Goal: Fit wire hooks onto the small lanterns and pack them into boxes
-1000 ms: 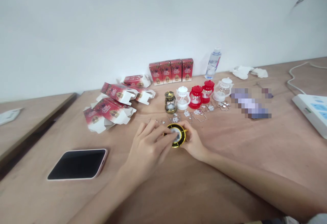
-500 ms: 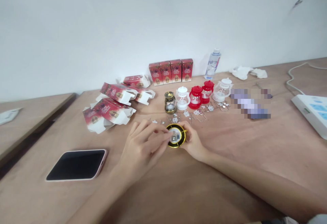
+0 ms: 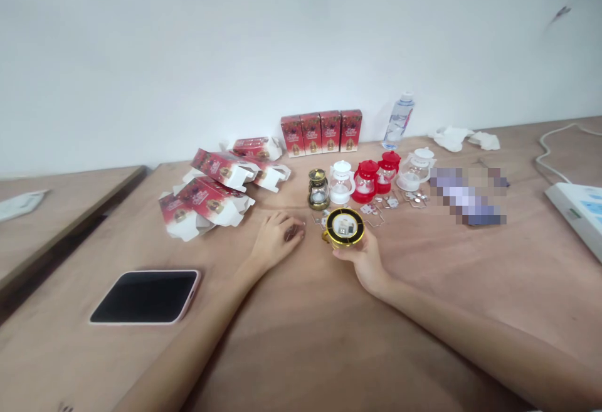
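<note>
My right hand is closed round a black and gold lantern, its round base turned up toward me and small parts showing in the white centre. To the left, my left hand rests low over the table, fingers curled with the tips near the tabletop; whether they pinch something small is too fine to tell. Just behind the held lantern lie small metal pieces. A bronze lantern, a white lantern, a red lantern, a second red one and another white one stand in a row.
Flattened red boxes are piled at the left, with several upright red boxes by the wall. A phone lies front left. Farther right are a bottle, crumpled tissue and a white power strip.
My left hand has left the lantern's base and moved back and down to the table. The lantern in my right hand has shifted right and up, its handle now on the left.
</note>
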`<control>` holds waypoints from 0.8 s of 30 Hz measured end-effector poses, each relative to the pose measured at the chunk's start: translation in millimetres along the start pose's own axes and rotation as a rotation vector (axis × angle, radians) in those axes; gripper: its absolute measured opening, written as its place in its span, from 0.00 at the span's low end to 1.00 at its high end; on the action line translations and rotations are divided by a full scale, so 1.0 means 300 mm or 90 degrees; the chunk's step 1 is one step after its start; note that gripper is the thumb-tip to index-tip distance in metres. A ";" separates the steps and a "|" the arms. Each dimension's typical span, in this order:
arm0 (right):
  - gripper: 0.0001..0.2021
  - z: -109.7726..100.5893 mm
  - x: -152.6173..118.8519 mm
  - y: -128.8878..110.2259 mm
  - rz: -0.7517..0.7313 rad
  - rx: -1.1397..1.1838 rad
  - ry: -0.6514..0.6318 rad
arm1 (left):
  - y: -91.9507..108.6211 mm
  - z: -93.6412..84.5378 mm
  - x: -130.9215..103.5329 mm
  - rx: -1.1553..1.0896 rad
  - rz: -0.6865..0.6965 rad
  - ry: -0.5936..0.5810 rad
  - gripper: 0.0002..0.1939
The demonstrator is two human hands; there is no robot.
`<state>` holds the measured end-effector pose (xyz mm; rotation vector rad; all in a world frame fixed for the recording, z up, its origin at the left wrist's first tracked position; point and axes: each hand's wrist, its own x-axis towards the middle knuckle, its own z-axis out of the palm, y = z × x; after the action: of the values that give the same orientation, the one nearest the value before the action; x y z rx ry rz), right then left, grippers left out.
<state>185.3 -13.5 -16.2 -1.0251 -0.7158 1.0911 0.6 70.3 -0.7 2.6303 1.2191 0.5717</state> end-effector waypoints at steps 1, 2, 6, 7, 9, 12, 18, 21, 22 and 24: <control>0.23 0.001 -0.002 -0.002 0.000 -0.001 0.001 | -0.001 0.000 -0.002 0.001 -0.009 0.001 0.07; 0.23 0.001 -0.003 -0.005 -0.001 -0.002 0.002 | 0.000 -0.003 -0.004 0.004 -0.017 0.002 0.07; 0.23 0.004 -0.007 -0.012 0.002 -0.006 -0.002 | 0.013 -0.012 -0.002 0.020 -0.036 0.011 0.08; 0.23 0.004 -0.007 -0.013 0.002 -0.009 -0.006 | 0.015 -0.011 0.000 0.026 -0.037 0.013 0.08; 0.23 0.004 -0.007 -0.015 -0.005 -0.020 -0.012 | 0.018 -0.007 0.006 0.045 -0.042 0.011 0.09; 0.22 0.003 -0.007 -0.017 -0.005 -0.032 -0.021 | 0.018 -0.004 0.016 0.083 -0.070 0.000 0.09; 0.23 0.006 -0.013 -0.025 0.004 -0.036 -0.032 | 0.044 -0.013 0.022 0.203 -0.057 -0.012 0.09; 0.21 0.007 -0.015 -0.026 -0.006 -0.050 -0.033 | 0.061 -0.006 0.018 0.312 0.025 0.010 0.11; 0.21 0.007 -0.016 -0.026 -0.008 -0.053 -0.034 | 0.063 -0.002 0.018 0.342 0.048 0.017 0.11; 0.22 0.006 -0.016 -0.025 -0.009 -0.055 -0.040 | 0.062 0.000 0.022 0.378 0.075 0.024 0.12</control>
<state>184.8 -18.3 -8.4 -1.0619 -0.8250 1.0920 17.4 63.2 7.2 3.2034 1.4292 0.3068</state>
